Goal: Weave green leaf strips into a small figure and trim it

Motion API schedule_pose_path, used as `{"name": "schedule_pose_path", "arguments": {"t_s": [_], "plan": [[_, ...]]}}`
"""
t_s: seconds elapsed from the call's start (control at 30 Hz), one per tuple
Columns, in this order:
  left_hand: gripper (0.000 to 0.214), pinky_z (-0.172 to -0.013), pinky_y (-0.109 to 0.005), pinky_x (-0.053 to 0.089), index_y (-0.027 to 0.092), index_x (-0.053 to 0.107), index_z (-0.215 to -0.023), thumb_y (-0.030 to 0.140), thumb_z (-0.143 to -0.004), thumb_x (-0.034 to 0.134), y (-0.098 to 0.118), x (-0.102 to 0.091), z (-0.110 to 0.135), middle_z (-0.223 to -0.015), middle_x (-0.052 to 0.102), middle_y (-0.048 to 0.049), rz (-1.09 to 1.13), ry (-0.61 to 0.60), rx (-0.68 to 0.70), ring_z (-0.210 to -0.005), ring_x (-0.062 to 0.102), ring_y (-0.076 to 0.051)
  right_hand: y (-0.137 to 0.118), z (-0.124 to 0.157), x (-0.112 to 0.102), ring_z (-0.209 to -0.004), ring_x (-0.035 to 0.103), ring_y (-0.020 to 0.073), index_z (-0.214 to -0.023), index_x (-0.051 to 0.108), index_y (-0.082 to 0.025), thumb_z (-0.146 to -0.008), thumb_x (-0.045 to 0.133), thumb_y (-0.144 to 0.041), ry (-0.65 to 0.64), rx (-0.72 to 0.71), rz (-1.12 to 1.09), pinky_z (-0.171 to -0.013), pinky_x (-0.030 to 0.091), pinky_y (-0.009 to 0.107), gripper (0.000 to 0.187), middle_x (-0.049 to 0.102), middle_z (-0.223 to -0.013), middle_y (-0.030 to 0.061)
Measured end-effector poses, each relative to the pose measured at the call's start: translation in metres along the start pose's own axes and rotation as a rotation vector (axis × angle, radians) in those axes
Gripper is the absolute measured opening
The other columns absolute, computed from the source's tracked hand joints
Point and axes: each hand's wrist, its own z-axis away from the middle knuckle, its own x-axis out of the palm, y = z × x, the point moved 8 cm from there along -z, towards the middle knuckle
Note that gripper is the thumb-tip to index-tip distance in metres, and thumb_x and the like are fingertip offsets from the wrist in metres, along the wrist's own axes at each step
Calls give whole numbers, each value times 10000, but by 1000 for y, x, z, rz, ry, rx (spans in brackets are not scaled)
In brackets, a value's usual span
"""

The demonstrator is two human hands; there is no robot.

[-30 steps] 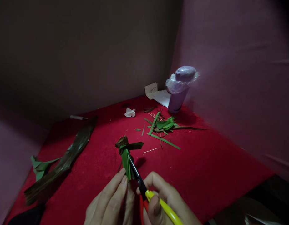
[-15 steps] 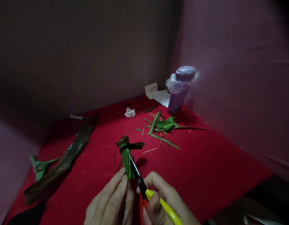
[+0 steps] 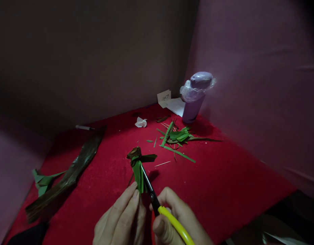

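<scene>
A small leaf figure, with a brown knobbed top and pleated green strips below, is pinched at its lower end by my left hand. A dark strip sticks out sideways from its neck. My right hand is wrapped round scissors with black blades and yellow and red handles. Their blades point up and left, lying along the right side of the green strips. Whether a strip lies between the blades is hard to make out. The red handle is mostly hidden by my fingers.
On the red tabletop, a pile of cut green leaf strips lies behind my hands. A purple tumbler stands farther back by papers. A long dried leaf, green scrap, pen and crumpled tissue lie around.
The scissor handles have drawn slightly closer together in my right hand. The leaf figure has shifted only slightly; my left hand keeps its pinch.
</scene>
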Motion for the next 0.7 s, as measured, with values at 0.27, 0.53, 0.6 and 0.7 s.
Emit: {"name": "schedule_pose_path", "arguments": {"t_s": [0.27,0.53,0.6,0.7], "plan": [[216,-725,-242,579,63,595,-1039,186,-875,528,12,-7,-23,-948,713,-201,-6,56,85,-880,707,-199,-1,-2,4,-478,284,27,-787,405,-184,-705,618,-703,-38,-36,-59,-437,155,207,567,376,-567,-82],[216,-744,-263,574,55,612,-1028,134,-829,584,13,-6,-24,-981,687,-205,-12,90,70,-906,689,-218,-1,-2,4,-485,253,43,-788,391,-196,-730,569,-721,-51,-36,-4,-427,153,205,557,341,-570,-81],[227,-751,-278,577,53,616,-1038,135,-829,584,11,-5,-20,-1001,678,-213,-15,83,60,-918,685,-230,0,-3,3,-485,263,45,-795,393,-196,-734,557,-728,-52,-38,17,-425,163,205,560,348,-574,-78],[274,-778,-274,573,53,613,-1082,139,-822,599,8,-3,-15,-1049,671,-212,13,37,46,-950,679,-231,2,-4,3,-480,277,44,-819,402,-190,-730,523,-756,-64,-41,44,-425,178,198,586,350,-558,-81]]}}
